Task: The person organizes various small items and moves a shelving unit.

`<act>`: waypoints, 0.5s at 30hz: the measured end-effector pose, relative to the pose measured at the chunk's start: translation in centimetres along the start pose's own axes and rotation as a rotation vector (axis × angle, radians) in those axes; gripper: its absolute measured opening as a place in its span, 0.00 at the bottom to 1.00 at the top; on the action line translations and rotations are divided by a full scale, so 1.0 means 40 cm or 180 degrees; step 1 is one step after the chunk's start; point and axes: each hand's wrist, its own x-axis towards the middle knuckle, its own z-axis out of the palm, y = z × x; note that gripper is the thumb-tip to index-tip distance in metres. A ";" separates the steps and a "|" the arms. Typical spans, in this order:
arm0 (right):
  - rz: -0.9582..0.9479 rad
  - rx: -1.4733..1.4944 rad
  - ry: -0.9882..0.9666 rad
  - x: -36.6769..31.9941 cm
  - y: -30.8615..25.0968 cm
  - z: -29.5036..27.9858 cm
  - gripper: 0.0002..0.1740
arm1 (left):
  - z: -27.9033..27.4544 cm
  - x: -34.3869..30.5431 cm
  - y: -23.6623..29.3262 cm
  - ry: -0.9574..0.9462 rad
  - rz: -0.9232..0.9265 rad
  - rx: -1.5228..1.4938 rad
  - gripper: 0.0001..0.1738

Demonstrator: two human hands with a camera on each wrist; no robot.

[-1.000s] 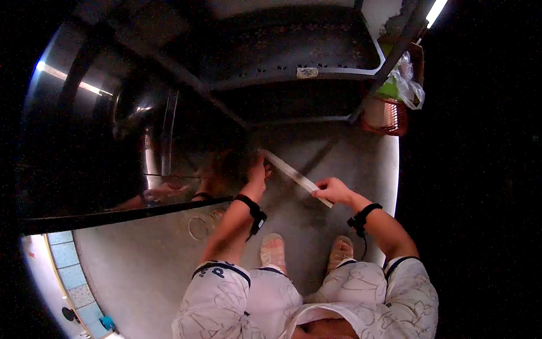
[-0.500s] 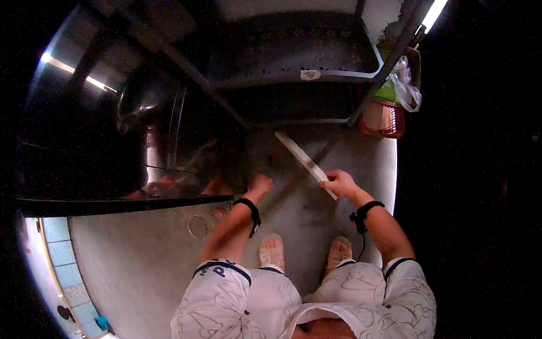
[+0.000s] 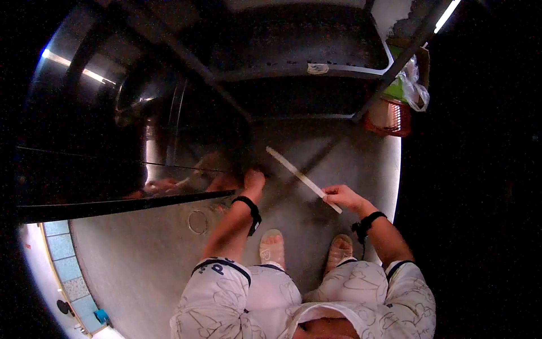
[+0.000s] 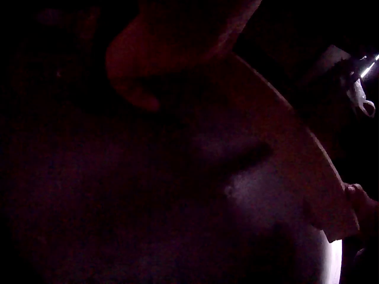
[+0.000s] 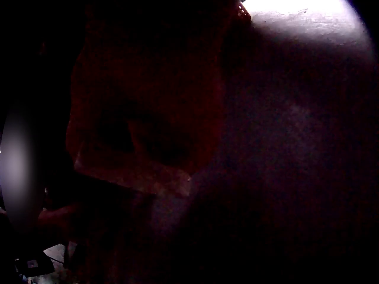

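Note:
A long, narrow, pale strip that looks like a wooden slat (image 3: 299, 174) slants across the head view above the floor. My right hand (image 3: 345, 198) grips it near its lower end, and a short piece sticks out past the fingers. Its broad face (image 4: 296, 157) shows dimly in the left wrist view. In the dark right wrist view, the strip's end (image 5: 133, 177) lies under the curled fingers. My left hand (image 3: 254, 179) is apart from the strip, left of its far half. Its fingers look bent, and I cannot tell whether they hold something small.
A glossy black cabinet (image 3: 197, 130) on the left mirrors the hands. Ahead stands a dark metal rack (image 3: 305, 117); at its right are a red basket (image 3: 389, 120) and a plastic bag (image 3: 415, 90). A thin ring (image 3: 197, 222) lies on the concrete floor (image 3: 141, 254).
My left hand has come away from the strip's far end and drawn back toward the body. My right hand, still gripping the strip, has moved slightly right and nearer the body.

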 end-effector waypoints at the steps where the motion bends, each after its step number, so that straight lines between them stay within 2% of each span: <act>1: -0.0001 0.0002 0.0005 -0.007 -0.013 -0.004 0.23 | 0.012 0.006 -0.004 0.0000 0.0005 0.0002 0.22; 3: 0.0223 -0.0441 0.0320 -0.021 -0.021 -0.018 0.22 | 0.061 0.003 -0.019 0.0108 0.0468 0.0363 0.26; 5: 0.0164 -0.0367 0.0397 -0.044 0.026 -0.027 0.22 | 0.105 -0.065 -0.006 0.0266 0.0709 0.0518 0.28; 9: -0.0032 -0.0227 0.0524 -0.034 0.223 -0.077 0.20 | 0.105 -0.296 0.115 0.0567 0.1265 0.1026 0.31; 10: -0.0084 -0.0251 0.0529 -0.033 0.267 -0.086 0.20 | 0.149 -0.286 0.115 0.0623 0.1272 0.1016 0.31; 12: -0.0253 -0.0010 0.0479 -0.028 0.331 -0.097 0.20 | 0.204 -0.247 0.122 0.1652 0.1551 0.0773 0.32; 13: -0.0304 -0.0033 0.0481 -0.015 0.344 -0.100 0.20 | 0.180 -0.232 0.143 0.1708 0.1558 0.0763 0.32; 15: -0.0325 0.0034 0.0644 0.027 0.308 -0.097 0.19 | 0.031 -0.211 0.210 0.2847 0.2133 0.0490 0.34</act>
